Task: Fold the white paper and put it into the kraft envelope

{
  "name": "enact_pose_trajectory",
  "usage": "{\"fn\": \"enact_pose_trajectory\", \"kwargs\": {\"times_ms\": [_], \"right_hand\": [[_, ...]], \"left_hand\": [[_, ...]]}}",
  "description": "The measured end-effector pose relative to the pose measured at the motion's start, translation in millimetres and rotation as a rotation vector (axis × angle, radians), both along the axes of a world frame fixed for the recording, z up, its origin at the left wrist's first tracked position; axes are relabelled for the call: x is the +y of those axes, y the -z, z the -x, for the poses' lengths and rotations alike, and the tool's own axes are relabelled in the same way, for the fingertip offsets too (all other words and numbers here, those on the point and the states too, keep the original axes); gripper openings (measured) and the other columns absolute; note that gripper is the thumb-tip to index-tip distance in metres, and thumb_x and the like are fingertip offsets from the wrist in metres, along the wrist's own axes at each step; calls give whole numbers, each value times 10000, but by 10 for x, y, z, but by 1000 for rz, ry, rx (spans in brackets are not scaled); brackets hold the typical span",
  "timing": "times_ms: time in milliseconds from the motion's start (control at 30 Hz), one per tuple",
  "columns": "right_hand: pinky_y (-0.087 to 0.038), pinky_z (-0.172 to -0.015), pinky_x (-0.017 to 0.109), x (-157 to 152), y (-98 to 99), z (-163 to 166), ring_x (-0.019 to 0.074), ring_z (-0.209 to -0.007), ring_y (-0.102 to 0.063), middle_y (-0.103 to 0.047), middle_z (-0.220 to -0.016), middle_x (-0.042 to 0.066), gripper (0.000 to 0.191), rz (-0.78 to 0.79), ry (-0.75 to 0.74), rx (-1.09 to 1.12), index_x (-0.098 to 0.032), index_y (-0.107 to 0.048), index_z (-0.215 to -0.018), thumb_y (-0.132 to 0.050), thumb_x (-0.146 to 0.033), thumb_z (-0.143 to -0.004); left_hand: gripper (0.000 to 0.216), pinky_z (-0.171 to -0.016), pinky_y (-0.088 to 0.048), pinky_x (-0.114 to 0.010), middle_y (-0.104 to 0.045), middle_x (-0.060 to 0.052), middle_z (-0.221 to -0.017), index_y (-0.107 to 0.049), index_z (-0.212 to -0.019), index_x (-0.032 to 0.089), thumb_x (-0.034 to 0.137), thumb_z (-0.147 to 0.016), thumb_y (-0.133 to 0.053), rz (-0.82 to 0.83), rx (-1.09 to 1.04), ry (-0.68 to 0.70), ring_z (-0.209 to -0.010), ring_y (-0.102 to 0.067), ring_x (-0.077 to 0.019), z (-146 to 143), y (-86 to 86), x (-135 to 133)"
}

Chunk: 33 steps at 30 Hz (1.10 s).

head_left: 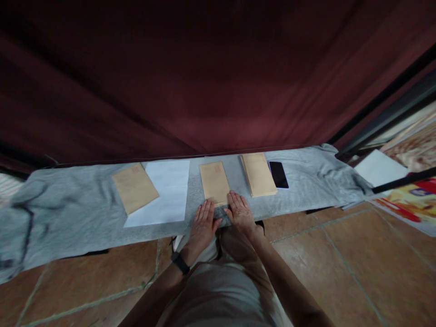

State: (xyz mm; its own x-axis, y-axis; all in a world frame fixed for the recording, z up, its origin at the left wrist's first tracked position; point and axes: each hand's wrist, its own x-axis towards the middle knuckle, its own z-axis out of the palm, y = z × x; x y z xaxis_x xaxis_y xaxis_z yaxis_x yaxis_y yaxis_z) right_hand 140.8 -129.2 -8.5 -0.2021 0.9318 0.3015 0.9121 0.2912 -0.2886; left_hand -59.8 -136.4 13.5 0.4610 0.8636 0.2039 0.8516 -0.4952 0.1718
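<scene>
My left hand and my right hand lie flat, fingers stretched out, on the grey cloth at the near edge of a narrow bench. Their fingertips touch the near end of a brown envelope that lies in the middle. A black band is on my left wrist. To the right lies a stack of brown envelopes, and a black phone rests beside it. To the left, another brown envelope overlaps a white sheet of paper.
A dark red curtain hangs right behind the bench. A white sheet and colourful printed material lie at the right behind a black bar. The floor is brown tile.
</scene>
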Motion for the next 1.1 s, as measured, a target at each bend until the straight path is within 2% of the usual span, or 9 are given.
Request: {"fn": "enact_pose_trajectory", "kwargs": {"times_ms": [167,300,433,600,800,1100], "right_hand": [[-290,-1249,514,2,-15,-7,290,-1512,-395,-467,-1589,185,587,22,3,-6,-98,-405,-1575,-320,-433,-1101],[-287,-1250,511,9,-32,-10,283,-1512,-395,-449,-1605,170,592,35,-5,-12,-117,-384,-1589,-310,-446,-1102],[-271,-1257,506,-9,-61,9,282,-1515,-390,-456,-1600,173,595,40,5,-1,-112,-384,-1588,-352,-445,-1096],[-260,-1263,491,-85,-98,20,248,-1495,-425,-476,-1594,134,530,24,31,59,-162,-388,-1593,-361,-346,-1096],[-266,-1262,489,-133,-177,-29,245,-1473,-451,-520,-1570,62,472,38,-83,46,-242,-492,-1536,-432,-342,-1079],[-283,-1258,475,-154,-180,15,244,-1426,-514,-573,-1521,74,442,20,-9,88,-179,-549,-1489,-385,-303,-1097]], "left_hand": [[573,-1254,-325,-469,-461,-171,-1600,-417,-1546,81,403,-1075,-357,9,-34,128,-1533,-358,-266,-256,-85,69],[551,-1259,-308,-484,-465,-166,-1597,-462,-1520,87,394,-1071,-378,19,-4,154,-1527,-370,-274,-338,-59,85],[610,-1264,-301,-477,-422,-189,-1618,-428,-1538,52,429,-1060,-411,5,16,136,-1545,-330,-283,-245,-12,68],[654,-1262,-309,-480,-391,-185,-1636,-370,-1580,82,449,-1043,-438,23,21,99,-1558,-299,-278,-97,8,60],[673,-1259,-314,-489,-379,-194,-1640,-379,-1569,57,465,-1037,-436,27,34,91,-1561,-290,-291,-71,23,65],[679,-1265,-303,-483,-386,-220,-1627,-407,-1545,21,464,-1033,-448,11,75,9,-1553,-301,-307,27,37,-8]]}}
